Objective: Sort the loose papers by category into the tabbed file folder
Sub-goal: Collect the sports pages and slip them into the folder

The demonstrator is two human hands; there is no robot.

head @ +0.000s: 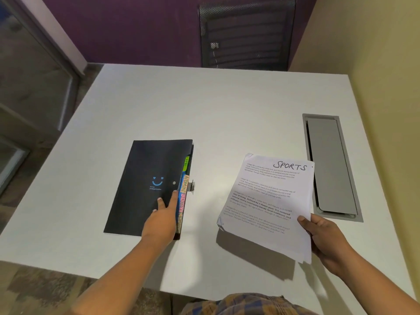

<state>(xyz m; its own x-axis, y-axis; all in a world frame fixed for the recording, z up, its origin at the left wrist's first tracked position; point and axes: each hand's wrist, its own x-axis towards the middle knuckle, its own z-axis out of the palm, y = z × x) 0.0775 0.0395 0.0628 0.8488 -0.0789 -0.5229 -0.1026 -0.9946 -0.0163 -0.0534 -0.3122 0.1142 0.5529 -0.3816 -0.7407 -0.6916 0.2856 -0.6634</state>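
A black tabbed file folder (145,185) with a blue smiley on its cover lies closed on the white table (204,110). Coloured tabs stick out along its right edge, one reading ADMIN (185,184). My left hand (162,220) rests on the folder's lower right cover, fingers straight and touching it near the tabs. My right hand (322,235) grips a stack of white printed papers (266,205) by its lower right corner, thumb on top. The top sheet is headed SPORTS in handwriting. The stack is held a little above the table, to the right of the folder.
A grey cable-access hatch (331,167) is set into the table at the right, beside the papers. A black mesh office chair (245,30) stands behind the table's far edge. A yellow wall runs along the right side.
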